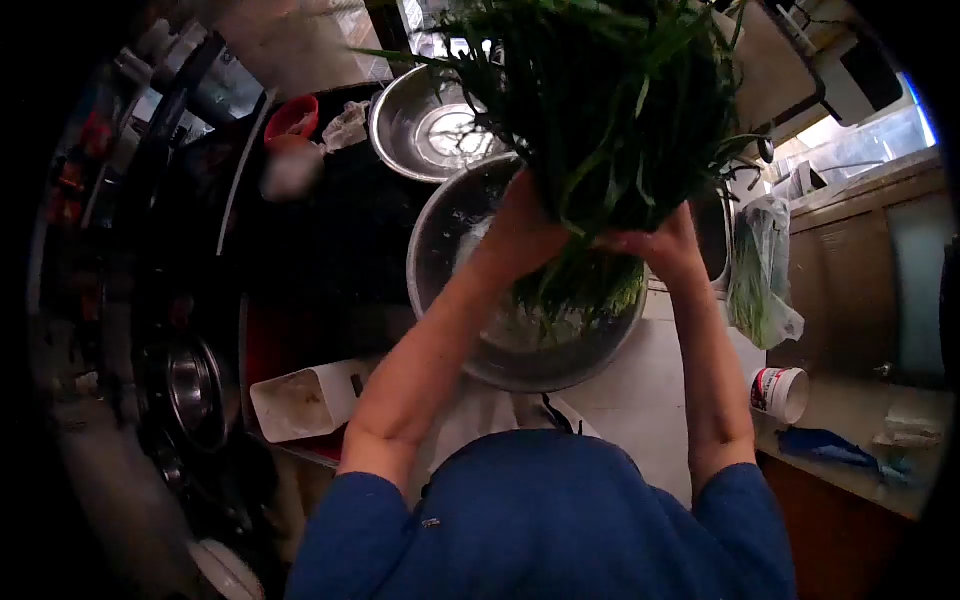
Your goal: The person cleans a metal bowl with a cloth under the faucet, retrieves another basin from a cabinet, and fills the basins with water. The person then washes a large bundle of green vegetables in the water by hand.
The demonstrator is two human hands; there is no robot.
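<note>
A large bunch of garlic chives (620, 110), with long dark-green flat leaves, is held up over a wide metal basin (440, 340). My left hand (525, 232) is closed around its near left side, and my right hand (662, 242) grips it from the right; the leaves hide some fingers of both. The paler stem ends hang below my hands, over the basin. Water or a wet shine shows inside the basin, though the chives and my arms cover much of it.
A second metal bowl (400, 125) stands behind the basin, with a red bowl (292, 120) to its left. A white square container (305, 400) sits at the left. To the right hang bagged greens (760, 270), above a white tub (782, 394).
</note>
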